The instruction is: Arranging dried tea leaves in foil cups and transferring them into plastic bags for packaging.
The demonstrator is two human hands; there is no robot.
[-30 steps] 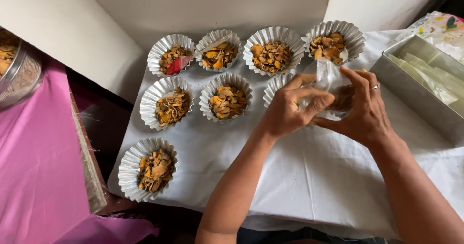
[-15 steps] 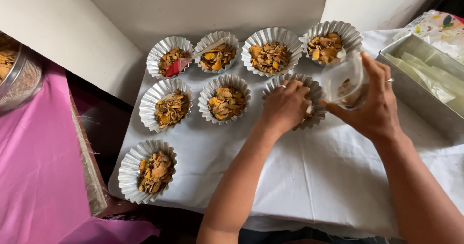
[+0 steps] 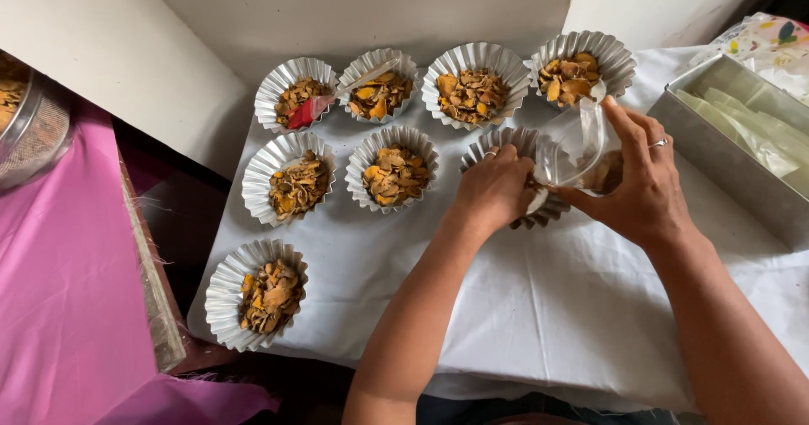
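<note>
My right hand point(image 3: 642, 185) grips a small clear plastic bag point(image 3: 583, 149) with brown-orange dried pieces in it, held tilted just above a fluted silver foil cup point(image 3: 506, 143). My left hand point(image 3: 495, 191) reaches into that cup, fingers curled down over its contents, right beside the bag's mouth. Both hands wear a ring. Several other fluted foil cups, such as one point(image 3: 393, 168) to the left, hold orange and brown dried slices on the white cloth point(image 3: 539, 307).
A red spoon point(image 3: 305, 113) lies in the back-left cup point(image 3: 294, 95). A grey metal tray point(image 3: 746, 143) of pale strips stands at the right. A mesh sieve point(image 3: 29, 122) with dried pieces sits on pink cloth point(image 3: 59, 307) at the left. A white wall point(image 3: 253, 12) runs behind.
My right hand has lowered and tilted the clear bag towards the foil cup. My left hand has let go of the bag and dropped into that cup.
</note>
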